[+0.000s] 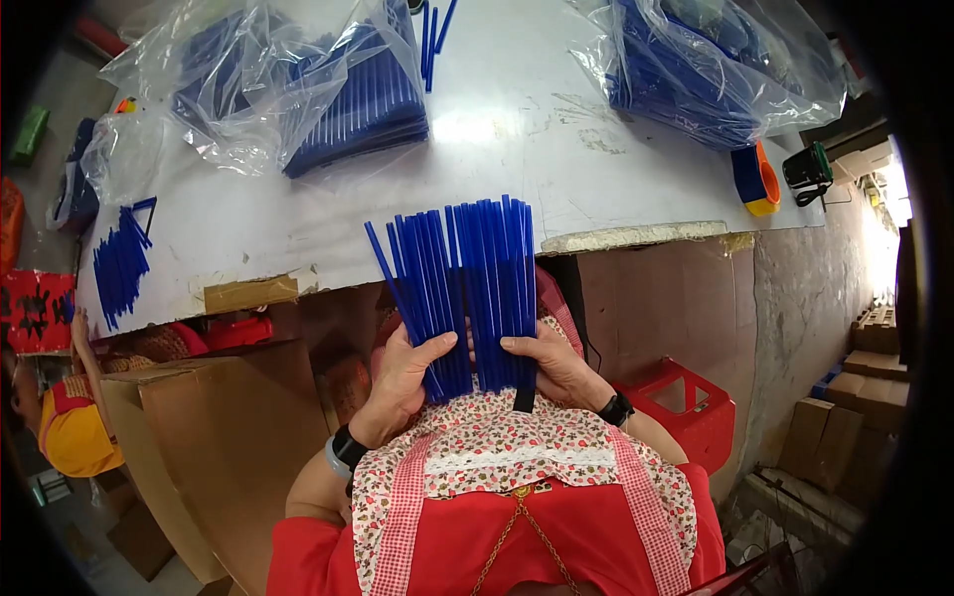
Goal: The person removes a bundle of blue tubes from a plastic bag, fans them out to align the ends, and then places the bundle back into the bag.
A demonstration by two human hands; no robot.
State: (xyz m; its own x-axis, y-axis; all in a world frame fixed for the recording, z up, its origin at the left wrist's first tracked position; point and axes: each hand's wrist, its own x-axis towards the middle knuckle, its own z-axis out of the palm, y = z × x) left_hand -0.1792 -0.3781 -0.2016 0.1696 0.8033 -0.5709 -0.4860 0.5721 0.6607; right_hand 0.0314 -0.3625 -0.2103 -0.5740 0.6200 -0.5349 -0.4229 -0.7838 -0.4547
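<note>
My left hand (404, 375) is closed on the left part of a spread of long, thin blue plastic tubes (427, 288), its thumb lying across their front. On the right part of the spread (502, 278), my right hand (556, 363) is closed in the same way. A narrow gap runs between the two parts. The tubes stand roughly side by side, with uneven top ends and the leftmost one slanting outward. Their upper ends overlap the front edge of the white table (477, 149); the lower ends are over my flowered apron (522, 437). A black strip (524, 399) shows below the right part.
Clear bags of blue tubes lie at the table's back left (358, 109) and back right (686, 89). Loose tubes (121, 263) lie at the left end. An orange and blue ring (760, 179) sits right. Below are a cardboard box (238, 447) and a red stool (686, 407). Another person (75, 427) is left.
</note>
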